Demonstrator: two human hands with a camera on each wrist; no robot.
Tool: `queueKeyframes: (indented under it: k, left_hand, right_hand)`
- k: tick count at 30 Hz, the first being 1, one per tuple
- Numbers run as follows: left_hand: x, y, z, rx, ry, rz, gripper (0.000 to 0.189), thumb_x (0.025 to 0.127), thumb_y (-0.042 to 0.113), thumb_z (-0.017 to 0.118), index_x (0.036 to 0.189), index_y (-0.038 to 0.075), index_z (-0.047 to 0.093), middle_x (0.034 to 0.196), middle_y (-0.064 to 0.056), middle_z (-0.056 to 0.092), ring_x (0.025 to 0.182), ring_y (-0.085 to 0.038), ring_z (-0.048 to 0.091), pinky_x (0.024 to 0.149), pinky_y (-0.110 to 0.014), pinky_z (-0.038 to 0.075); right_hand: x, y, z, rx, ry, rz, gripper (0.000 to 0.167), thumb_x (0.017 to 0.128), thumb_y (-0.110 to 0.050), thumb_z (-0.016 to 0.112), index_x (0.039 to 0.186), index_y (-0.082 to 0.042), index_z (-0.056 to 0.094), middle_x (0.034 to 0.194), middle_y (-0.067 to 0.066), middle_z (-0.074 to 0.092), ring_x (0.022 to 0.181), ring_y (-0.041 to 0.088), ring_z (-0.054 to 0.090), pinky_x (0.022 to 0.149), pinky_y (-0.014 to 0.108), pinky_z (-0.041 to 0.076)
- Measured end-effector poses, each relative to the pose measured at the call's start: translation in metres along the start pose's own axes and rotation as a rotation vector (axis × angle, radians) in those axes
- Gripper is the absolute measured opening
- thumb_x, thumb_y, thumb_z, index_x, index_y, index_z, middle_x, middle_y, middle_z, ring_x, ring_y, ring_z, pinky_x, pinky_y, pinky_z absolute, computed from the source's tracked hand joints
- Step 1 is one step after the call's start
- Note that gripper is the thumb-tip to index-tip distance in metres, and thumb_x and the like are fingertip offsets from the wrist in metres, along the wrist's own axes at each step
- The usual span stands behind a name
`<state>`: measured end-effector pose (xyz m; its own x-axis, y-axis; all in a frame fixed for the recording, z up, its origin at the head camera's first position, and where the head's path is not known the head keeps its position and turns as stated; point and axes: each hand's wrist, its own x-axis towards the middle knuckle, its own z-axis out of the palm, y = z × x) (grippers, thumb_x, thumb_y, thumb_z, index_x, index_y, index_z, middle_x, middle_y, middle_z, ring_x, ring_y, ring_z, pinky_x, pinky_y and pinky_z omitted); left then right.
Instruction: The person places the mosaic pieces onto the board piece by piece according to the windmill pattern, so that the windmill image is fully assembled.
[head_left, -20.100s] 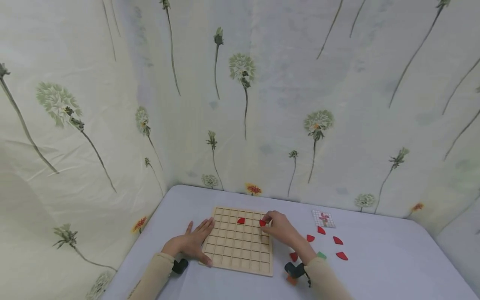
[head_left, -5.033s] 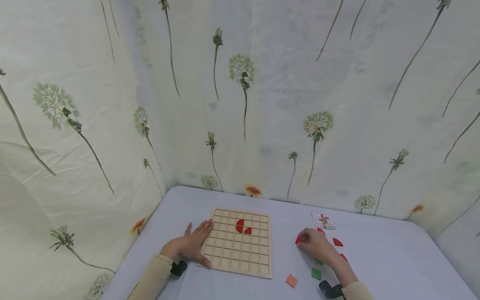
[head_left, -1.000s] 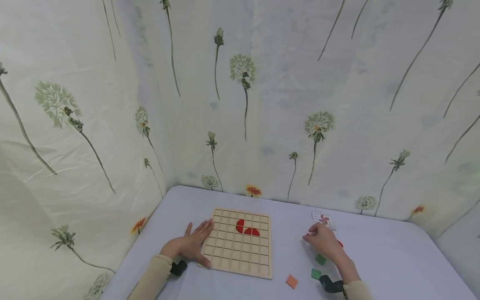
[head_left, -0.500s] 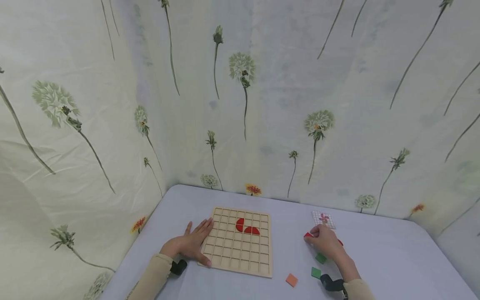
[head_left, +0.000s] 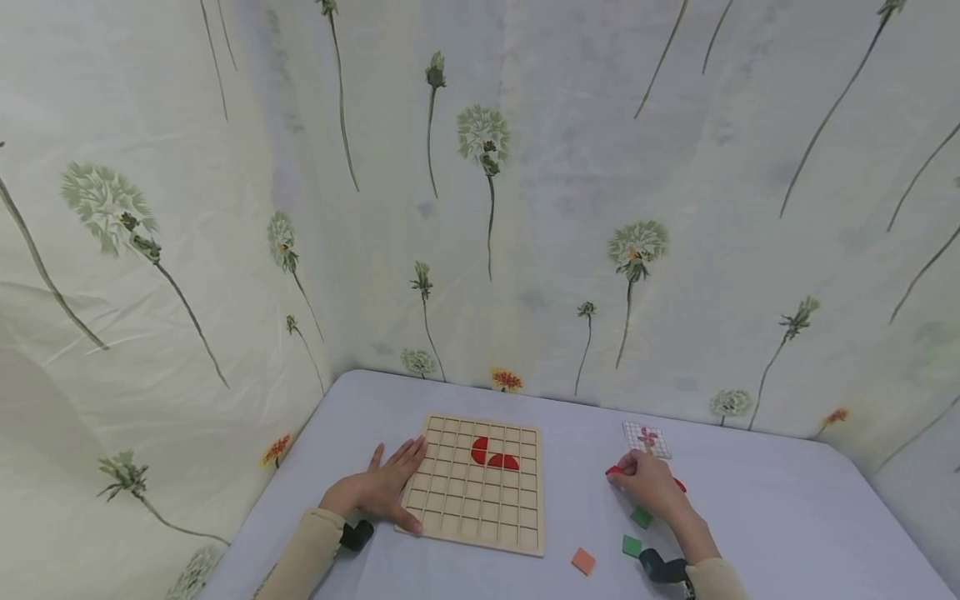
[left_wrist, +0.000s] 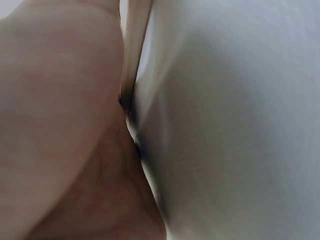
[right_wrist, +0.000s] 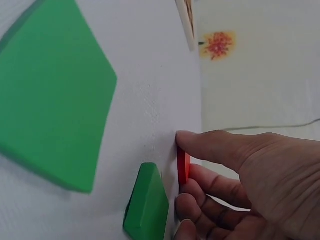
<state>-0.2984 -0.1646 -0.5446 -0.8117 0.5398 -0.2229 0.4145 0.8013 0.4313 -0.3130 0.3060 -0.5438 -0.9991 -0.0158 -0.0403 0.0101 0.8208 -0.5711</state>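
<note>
A square wooden grid board point(head_left: 480, 506) lies on the table, two pairs of red quarter-circle tiles point(head_left: 503, 462) set in its upper cells. My left hand point(head_left: 381, 487) rests with fingers spread on the board's left edge; the left wrist view shows mostly blurred skin, with the board's edge point(left_wrist: 134, 45) beside it. To the right of the board, my right hand point(head_left: 649, 483) pinches a red quarter-circle tile point(right_wrist: 183, 165) between thumb and fingers, close over the table. Another red tile point(head_left: 680, 484) shows partly behind that hand.
Below the right hand lie two green square tiles point(head_left: 632, 546), one partly beside the wrist. An orange square tile point(head_left: 582, 561) sits near the board's lower right corner. A small card point(head_left: 647, 438) printed with a red pattern on a grid lies behind the right hand.
Since 20 seconds ago, more red tiles lie on the board, the fourth added within the last five seconds. The right hand has come back right and tilted up a red tile in its fingers.
</note>
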Motion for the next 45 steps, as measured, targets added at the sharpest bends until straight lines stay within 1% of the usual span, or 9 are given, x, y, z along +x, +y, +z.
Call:
queueKeyframes:
  k: [6, 12, 14, 21, 27, 31, 35, 42, 45]
  left_hand:
    - [-0.001, -0.001, 0.001, 0.007, 0.004, 0.002, 0.135, 0.063, 0.067, 0.078, 0.156, 0.008, -0.001, 0.164, -0.01, -0.005, 0.151, -0.032, -0.004, 0.113, -0.066, -0.009]
    - [0.0, -0.003, 0.002, 0.004, 0.005, 0.009, 0.135, 0.063, 0.068, 0.077, 0.156, 0.008, -0.001, 0.164, -0.01, -0.006, 0.151, -0.032, -0.004, 0.113, -0.066, -0.009]
    - [0.0, -0.003, 0.003, 0.007, 0.007, 0.008, 0.135, 0.063, 0.068, 0.077, 0.156, 0.009, -0.001, 0.164, -0.009, -0.006, 0.151, -0.032, -0.004, 0.113, -0.066, -0.009]
    - [0.0, -0.003, 0.003, 0.006, 0.009, 0.01, 0.135, 0.063, 0.068, 0.077, 0.156, 0.008, 0.0, 0.164, -0.01, -0.005, 0.151, -0.032, -0.004, 0.113, -0.066, -0.009]
    - [0.001, -0.005, 0.004, 0.011, 0.006, -0.001, 0.135, 0.063, 0.069, 0.077, 0.156, 0.009, -0.001, 0.164, -0.009, -0.005, 0.151, -0.031, -0.004, 0.113, -0.066, -0.009]
    - [0.003, -0.006, 0.004, 0.026, 0.005, -0.004, 0.135, 0.062, 0.071, 0.076, 0.156, 0.01, -0.001, 0.164, -0.008, -0.006, 0.151, -0.03, -0.005, 0.114, -0.065, -0.009]
    - [0.004, -0.007, 0.004, 0.026, 0.004, -0.008, 0.136, 0.062, 0.071, 0.076, 0.156, 0.01, -0.002, 0.164, -0.008, -0.006, 0.151, -0.029, -0.005, 0.114, -0.065, -0.01]
    - [0.004, -0.007, 0.004, 0.026, 0.006, -0.004, 0.136, 0.062, 0.07, 0.076, 0.156, 0.01, -0.001, 0.164, -0.008, -0.006, 0.151, -0.03, -0.004, 0.114, -0.065, -0.009]
    - [0.004, -0.007, 0.004, 0.033, 0.006, -0.004, 0.135, 0.063, 0.071, 0.075, 0.156, 0.01, -0.002, 0.164, -0.008, -0.006, 0.151, -0.03, -0.004, 0.114, -0.065, -0.009]
  right_hand:
    - [0.0, -0.008, -0.002, -0.009, -0.012, -0.021, 0.026, 0.084, -0.019, 0.074, 0.098, -0.002, 0.062, 0.084, 0.005, 0.062, 0.074, 0.017, 0.052, 0.062, 0.028, 0.046]
    - [0.005, -0.014, -0.007, -0.047, -0.06, -0.145, 0.018, 0.083, -0.007, 0.071, 0.101, -0.005, 0.068, 0.092, 0.003, 0.067, 0.081, 0.016, 0.057, 0.072, 0.034, 0.052]
    - [0.007, -0.014, -0.008, -0.047, -0.086, -0.174, 0.018, 0.083, -0.003, 0.068, 0.101, -0.006, 0.069, 0.092, 0.003, 0.067, 0.081, 0.016, 0.056, 0.07, 0.032, 0.05]
    - [0.012, -0.015, -0.007, -0.036, -0.125, -0.191, 0.02, 0.081, 0.001, 0.065, 0.099, -0.006, 0.069, 0.09, 0.003, 0.065, 0.08, 0.016, 0.054, 0.068, 0.029, 0.048]
    - [0.01, -0.019, -0.008, -0.034, -0.129, -0.174, 0.023, 0.084, -0.004, 0.065, 0.106, -0.001, 0.066, 0.094, 0.006, 0.064, 0.084, 0.017, 0.056, 0.072, 0.032, 0.052]
    - [0.011, -0.02, -0.007, -0.036, -0.108, -0.128, 0.028, 0.088, -0.017, 0.068, 0.108, 0.002, 0.063, 0.093, 0.007, 0.063, 0.082, 0.017, 0.055, 0.07, 0.033, 0.051]
    - [0.012, -0.019, -0.005, -0.042, -0.101, -0.076, 0.038, 0.084, -0.029, 0.075, 0.104, 0.001, 0.06, 0.088, 0.006, 0.061, 0.078, 0.017, 0.053, 0.066, 0.029, 0.048]
    - [0.012, -0.021, -0.004, -0.038, -0.11, -0.06, 0.035, 0.081, -0.023, 0.078, 0.101, 0.0, 0.061, 0.085, 0.005, 0.06, 0.077, 0.018, 0.052, 0.066, 0.029, 0.046]
    - [0.013, -0.022, -0.004, -0.046, -0.115, -0.092, 0.028, 0.082, -0.017, 0.076, 0.102, -0.002, 0.064, 0.088, 0.004, 0.063, 0.079, 0.017, 0.054, 0.07, 0.031, 0.05]
